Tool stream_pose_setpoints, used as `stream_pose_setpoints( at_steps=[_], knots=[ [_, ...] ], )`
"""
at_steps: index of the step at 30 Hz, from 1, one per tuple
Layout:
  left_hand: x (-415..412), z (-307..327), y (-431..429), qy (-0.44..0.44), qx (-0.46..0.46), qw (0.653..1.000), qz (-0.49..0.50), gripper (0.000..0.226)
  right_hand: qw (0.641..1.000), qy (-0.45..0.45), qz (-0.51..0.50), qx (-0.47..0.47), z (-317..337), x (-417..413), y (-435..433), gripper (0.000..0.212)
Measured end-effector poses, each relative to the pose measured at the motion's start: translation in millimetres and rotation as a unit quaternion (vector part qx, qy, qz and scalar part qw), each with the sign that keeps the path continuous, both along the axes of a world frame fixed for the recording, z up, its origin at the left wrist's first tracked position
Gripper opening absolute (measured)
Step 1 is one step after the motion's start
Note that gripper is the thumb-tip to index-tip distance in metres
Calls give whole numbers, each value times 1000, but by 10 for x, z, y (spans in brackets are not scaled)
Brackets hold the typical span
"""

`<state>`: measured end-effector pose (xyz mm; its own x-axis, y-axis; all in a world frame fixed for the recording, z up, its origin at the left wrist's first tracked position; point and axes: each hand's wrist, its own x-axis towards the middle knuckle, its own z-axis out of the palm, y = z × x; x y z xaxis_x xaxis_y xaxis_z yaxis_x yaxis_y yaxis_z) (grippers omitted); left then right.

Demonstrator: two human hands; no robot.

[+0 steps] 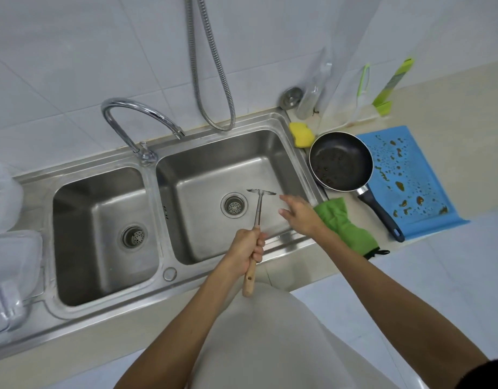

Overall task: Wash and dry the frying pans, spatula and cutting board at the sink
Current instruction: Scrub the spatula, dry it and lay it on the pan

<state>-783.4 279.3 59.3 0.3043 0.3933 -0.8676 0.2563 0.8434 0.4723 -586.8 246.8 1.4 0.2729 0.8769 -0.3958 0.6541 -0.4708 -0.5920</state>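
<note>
Shirt [270, 346] foremost, left hand [246, 248] covering spatula [258, 209] mid-handle

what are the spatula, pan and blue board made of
The spatula: shiny grey blade and shaft, likely stainless steel; pale tan handle looks wooden. The frying pan: dark matte inside, probably nonstick coating; dark handle, perhaps plastic. The cutting board: flat uniform blue, thin, probably plastic.

A two-basin sink [151, 197] fills the centre-left of the frame, with the faucet [135, 119] behind its divider. The spatula [258, 209] hangs over the right basin. On the surface [452, 108] right of the sink sits the frying pan [340, 161], with a sponge [299, 133] behind it, a cloth [346, 226] before it and the cutting board [410, 178] just right.
</note>
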Motion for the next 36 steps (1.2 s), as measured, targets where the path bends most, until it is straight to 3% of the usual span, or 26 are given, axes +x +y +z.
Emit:
stream_pose_setpoints(
  at_steps=[4,6,9,12,19,26,31,36],
  knots=[
    [17,-31,-51,6,-9,1000,0,23,977,-205,-29,53,-145,424,-451,38],
    [38,-20,-60,9,-8,1000,3,9,966,-246,-41,66,-109,570,-690,35],
    [86,-26,-83,18,-3,1000,7,10,957,-285,5,55,-223,718,-1022,33],
    [112,-17,-117,14,2,1000,7,8,953,-291,62,63,-365,793,-1236,47],
    [148,-50,-217,33,20,999,-4,25,932,-324,97,134,-601,819,-1397,49],
    [114,-32,-224,45,45,997,-40,28,920,-334,97,181,-724,877,-1341,49],
    [101,9,-277,53,67,994,-75,30,949,-256,13,185,-562,828,-1104,43],
    [80,61,-301,75,81,990,-93,31,948,-170,-38,267,-150,470,-513,42]
  ],
)
